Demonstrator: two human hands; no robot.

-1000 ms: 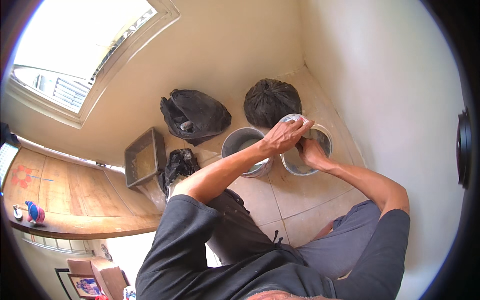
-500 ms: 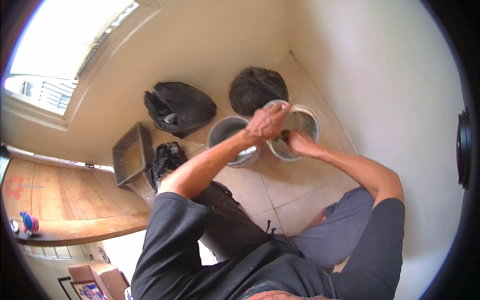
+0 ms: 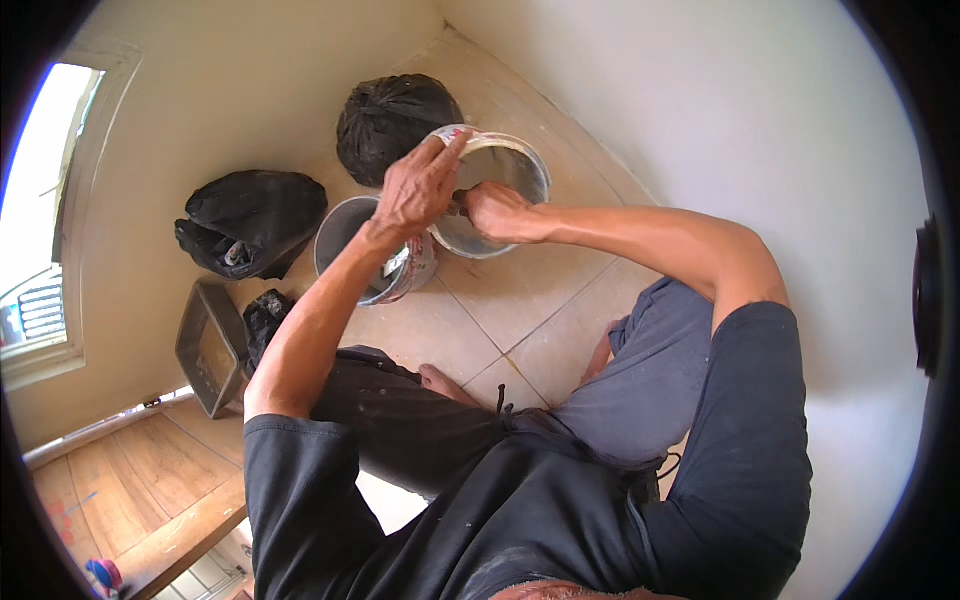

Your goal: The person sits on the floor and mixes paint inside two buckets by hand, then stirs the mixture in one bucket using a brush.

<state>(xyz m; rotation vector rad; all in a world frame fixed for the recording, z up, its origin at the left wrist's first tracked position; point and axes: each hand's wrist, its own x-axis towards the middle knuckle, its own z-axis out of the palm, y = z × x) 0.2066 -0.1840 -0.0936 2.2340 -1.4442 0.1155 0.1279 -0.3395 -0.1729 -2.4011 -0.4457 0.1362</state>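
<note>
1. The right hand (image 3: 500, 212) reaches into the bucket (image 3: 519, 170), its fingers curled round a dark thing (image 3: 460, 199) (too hidden to identify).
2. The left hand (image 3: 415, 192) lies over the bucket's left edge, fingers extended; whether they grip, I cannot tell.
3. The bucket stands on the floor (image 3: 510, 325), beside a pail (image 3: 345, 235).
4. Near them sit a round bag (image 3: 392, 125), a slumped bag (image 3: 265, 215) and a tray (image 3: 208, 368).
</note>
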